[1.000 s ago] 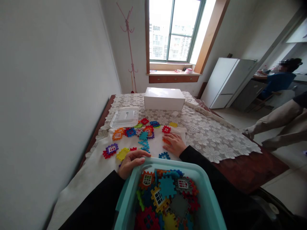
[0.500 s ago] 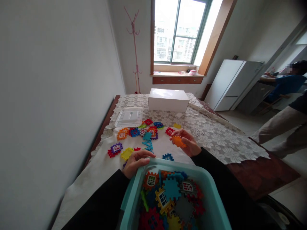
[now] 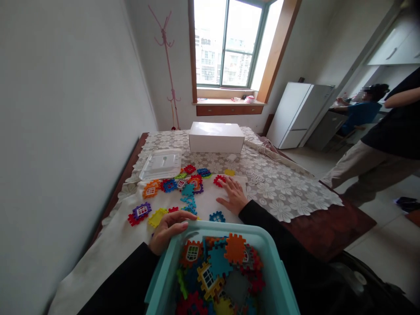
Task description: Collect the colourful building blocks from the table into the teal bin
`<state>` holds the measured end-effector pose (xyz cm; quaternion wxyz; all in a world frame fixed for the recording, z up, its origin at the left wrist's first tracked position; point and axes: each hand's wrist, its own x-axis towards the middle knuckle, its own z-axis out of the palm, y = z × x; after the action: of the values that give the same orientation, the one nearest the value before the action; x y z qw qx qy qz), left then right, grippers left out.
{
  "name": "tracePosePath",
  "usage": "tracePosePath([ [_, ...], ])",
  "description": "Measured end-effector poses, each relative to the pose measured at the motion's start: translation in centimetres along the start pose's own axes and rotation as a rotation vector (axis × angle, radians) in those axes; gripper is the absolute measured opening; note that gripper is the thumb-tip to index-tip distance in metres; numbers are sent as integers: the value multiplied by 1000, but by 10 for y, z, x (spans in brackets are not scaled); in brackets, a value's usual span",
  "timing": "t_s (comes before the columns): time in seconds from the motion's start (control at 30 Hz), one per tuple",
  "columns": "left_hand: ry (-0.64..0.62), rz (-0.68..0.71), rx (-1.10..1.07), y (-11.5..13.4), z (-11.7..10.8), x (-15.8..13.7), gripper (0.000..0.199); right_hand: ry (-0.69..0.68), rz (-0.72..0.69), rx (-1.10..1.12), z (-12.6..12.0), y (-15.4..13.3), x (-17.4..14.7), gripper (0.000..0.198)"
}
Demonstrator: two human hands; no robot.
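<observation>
A teal plastic bin (image 3: 229, 227) full of toothed building tiles stands at the near side. My left hand (image 3: 168, 229) grips its far left corner, fingers over the rim. An orange tile (image 3: 235, 248) lies on top of the pile, beside a light-blue tile (image 3: 219, 261) and above a dark grey one (image 3: 236, 286). Beyond the bin, my right hand (image 3: 233, 196) is spread low over the white cloth, its fingertips at a red tile (image 3: 219, 180). Whether they touch it I cannot tell. A blue window tile (image 3: 217, 217) lies between that hand and the bin.
More coloured tiles (image 3: 169, 185) lie scattered on the cloth to the left. Behind them are a clear lid (image 3: 161, 164) and a white box (image 3: 216, 138). White window pieces (image 3: 255, 177) rest at the right. A standing person (image 3: 390, 127) is beyond the table's right edge.
My right hand has let go of the orange tile, which is now in the bin, and has opened out over the red tile. My left hand stays on the rim. The view has turned right.
</observation>
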<state>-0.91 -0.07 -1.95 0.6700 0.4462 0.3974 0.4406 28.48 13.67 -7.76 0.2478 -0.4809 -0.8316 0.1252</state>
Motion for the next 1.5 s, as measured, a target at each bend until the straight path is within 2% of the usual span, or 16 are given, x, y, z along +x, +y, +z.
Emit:
tracePosePath([
  [0.03,-3,0,0,0,-1,0,46,-48,49,-59,3,2,1,76],
  [0.1,6,-5,1,0,-1,1,48,-84,85,-95,5,3,2,66],
  [0.17,24,-11,2,0,0,2,51,-50,68,-85,3,2,3,49],
  [0.23,34,-9,2,0,0,2,53,0,64,-69,2,2,4,47],
  [0.33,38,7,0,0,2,1,52,-5,-6,-39,7,6,4,63],
  [0.5,64,17,-3,0,4,-1,46,-15,-147,56,19,15,5,31],
  [0.6,48,4,20,-1,2,1,50,50,-145,122,22,18,7,36],
  [0.7,54,8,37,-3,1,2,51,68,-77,401,19,17,11,44],
  [0.83,67,9,18,-1,4,3,55,-5,37,1123,-1,7,10,53],
  [0.9,55,4,28,0,6,3,57,-134,-56,1393,-15,1,5,56],
  [0.97,49,9,44,2,6,3,57,-261,-206,1461,-26,-4,1,60],
  [1.03,42,22,51,2,7,3,55,-196,-230,1315,-30,-2,-1,59],
  [1.13,33,63,61,1,7,2,49,129,-79,741,-22,11,3,43],
  [1.23,28,81,39,-1,8,2,47,258,-11,289,-8,29,9,36],
  [1.37,18,39,-15,-5,8,4,52,254,96,-19,5,40,21,44],
  [1.5,49,26,-3,-2,8,4,55,33,243,-216,10,38,34,56],
])
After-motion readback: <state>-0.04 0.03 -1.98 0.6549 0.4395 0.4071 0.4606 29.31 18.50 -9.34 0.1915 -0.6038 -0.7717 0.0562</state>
